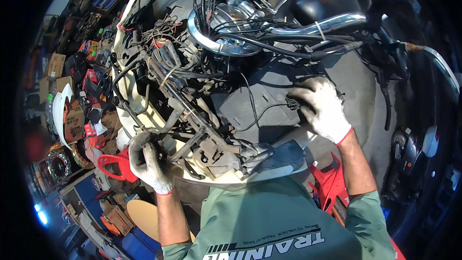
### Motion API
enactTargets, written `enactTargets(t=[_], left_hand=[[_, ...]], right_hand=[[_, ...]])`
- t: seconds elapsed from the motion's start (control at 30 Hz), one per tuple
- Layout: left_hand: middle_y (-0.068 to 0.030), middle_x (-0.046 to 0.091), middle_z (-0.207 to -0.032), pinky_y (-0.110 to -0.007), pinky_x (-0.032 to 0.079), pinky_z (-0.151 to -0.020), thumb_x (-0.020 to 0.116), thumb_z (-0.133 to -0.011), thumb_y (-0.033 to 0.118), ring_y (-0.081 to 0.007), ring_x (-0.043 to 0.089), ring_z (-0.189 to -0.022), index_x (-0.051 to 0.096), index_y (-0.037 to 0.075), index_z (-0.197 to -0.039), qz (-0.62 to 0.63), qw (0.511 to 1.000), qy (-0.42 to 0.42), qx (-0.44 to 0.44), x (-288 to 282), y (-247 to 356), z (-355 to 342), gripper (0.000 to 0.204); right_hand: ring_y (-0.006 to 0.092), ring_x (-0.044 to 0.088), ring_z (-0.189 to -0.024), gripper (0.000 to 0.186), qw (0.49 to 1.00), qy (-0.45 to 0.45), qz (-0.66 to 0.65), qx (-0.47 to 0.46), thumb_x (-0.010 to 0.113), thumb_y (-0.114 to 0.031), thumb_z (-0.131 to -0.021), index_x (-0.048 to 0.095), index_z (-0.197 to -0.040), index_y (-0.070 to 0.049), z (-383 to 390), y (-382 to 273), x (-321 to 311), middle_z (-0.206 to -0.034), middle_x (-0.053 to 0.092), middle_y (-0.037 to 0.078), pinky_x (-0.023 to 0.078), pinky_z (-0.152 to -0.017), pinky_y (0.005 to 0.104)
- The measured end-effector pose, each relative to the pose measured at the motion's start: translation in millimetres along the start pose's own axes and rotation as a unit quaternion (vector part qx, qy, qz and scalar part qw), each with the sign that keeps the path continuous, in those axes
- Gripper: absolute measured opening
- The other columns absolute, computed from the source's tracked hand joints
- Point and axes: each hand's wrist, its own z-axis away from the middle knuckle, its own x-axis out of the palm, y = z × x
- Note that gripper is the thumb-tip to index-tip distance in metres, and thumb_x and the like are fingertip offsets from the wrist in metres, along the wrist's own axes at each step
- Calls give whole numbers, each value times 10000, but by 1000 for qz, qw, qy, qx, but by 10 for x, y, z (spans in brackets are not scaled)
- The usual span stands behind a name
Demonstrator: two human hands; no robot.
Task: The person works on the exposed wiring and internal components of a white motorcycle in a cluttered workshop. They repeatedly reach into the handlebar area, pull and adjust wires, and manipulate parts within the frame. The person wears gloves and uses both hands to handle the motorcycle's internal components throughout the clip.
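A partly stripped scooter fills the middle, its dark metal frame (168, 79) and black wiring (161, 31) exposed. My right hand (321, 108), in a white glove, is over the grey footboard (255, 101). Its fingers curl round a bunched black cable (292, 102), and a thin lead runs from the bunch toward the frame. At the left, my left hand (147, 159), in a soiled glove, is closed at the edge of the cream body panel (130, 82). What its fingers grip, if anything, is hidden.
A chrome handlebar (332, 21) with black cables crosses the far side. Cardboard boxes (74, 123) and loose parts crowd the left. A red plastic part (115, 166) lies beside my left wrist; another red piece (332, 183) is near my right forearm. A dark motorcycle (411, 149) stands at right.
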Motion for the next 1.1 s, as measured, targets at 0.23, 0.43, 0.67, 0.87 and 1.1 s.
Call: enactTargets(t=[0.23, 0.43, 0.67, 0.87, 1.1], left_hand=[[-86, 680, -992, -201, 484, -592, 638, -995, 166, -115, 630, -760, 635, -4, -1150, -36, 999, -21, -2, -66, 22, 44, 230], [-93, 677, -995, -244, 539, -681, 624, -1004, 195, -149, 649, -797, 632, -17, -1147, -91, 995, -33, 16, -23, 70, 7, 256], [-107, 620, -983, -247, 474, -643, 634, -982, 190, -141, 574, -784, 629, -36, -1034, -129, 992, -1, 0, 15, 89, 12, 232], [-119, 619, -981, -273, 484, -672, 620, -956, 140, -174, 582, -817, 626, -24, -1005, -121, 993, 4, -5, 81, 148, 35, 172], [-111, 622, -1011, -271, 525, -686, 639, -975, 230, -161, 605, -821, 618, -19, -1057, -159, 985, -50, 30, -20, 133, -20, 263]], right_hand=[[344, 570, -1016, 430, 998, -61, -8, 17, 733, -101, -669, 705, -1096, -142, -66, 130, 46, -1003, 617, 133, 438, -916, 467], [366, 538, -1078, 465, 990, -28, -33, 133, 689, -49, -661, 699, -1119, -129, -11, 161, 134, -1076, 606, 148, 437, -953, 489], [376, 587, -1039, 448, 995, 21, -7, 98, 692, -53, -708, 689, -1154, -98, -44, 174, 113, -1081, 642, 158, 478, -924, 478], [359, 613, -1006, 472, 968, -93, -137, 189, 695, -40, -729, 675, -1199, -75, 31, 31, 43, -1059, 652, 167, 498, -915, 456], [380, 664, -1006, 414, 830, -276, -483, -45, 608, -14, -857, 647, -1269, -33, -600, -502, 128, -1090, 679, 179, 529, -935, 440]])
